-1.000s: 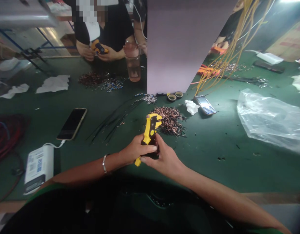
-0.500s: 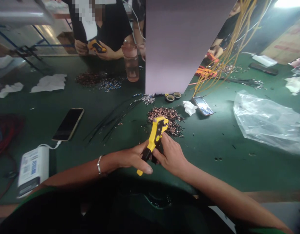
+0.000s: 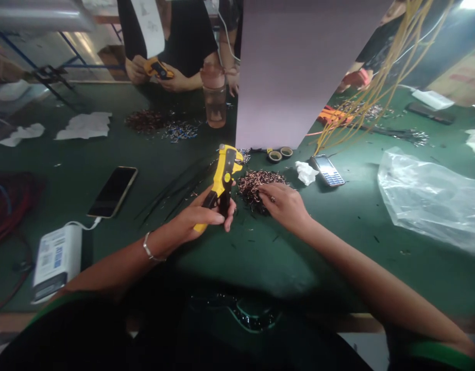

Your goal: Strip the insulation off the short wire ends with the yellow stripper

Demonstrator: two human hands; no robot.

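Note:
My left hand point(image 3: 206, 211) is wrapped round the black handles of a yellow wire stripper point(image 3: 222, 178), whose jaws point up and away from me. Just right of the tool lies a heap of short black wires with bare copper ends point(image 3: 256, 183). My right hand point(image 3: 286, 203) reaches into the heap's right side, thumb and fingertips pinched together; whatever is between them is too small to make out. Behind the stripper's head, a small pile of silvery terminals point(image 3: 245, 154) is partly hidden. Long black wires point(image 3: 171, 188) lie to the left of the tool.
A phone point(image 3: 113, 191) is cabled to a white power bank point(image 3: 57, 260) at left. On the right are crumpled tissue point(image 3: 306, 173), a keypad phone point(image 3: 328, 171) and a plastic bag point(image 3: 430, 198). A pale panel point(image 3: 299, 72) stands ahead; a co-worker's hands point(image 3: 175, 80) hold another tool behind.
My right hand has left the wire stripper and moved up and right to the wire heap. My left hand has carried the stripper up and left. The view has shifted slightly.

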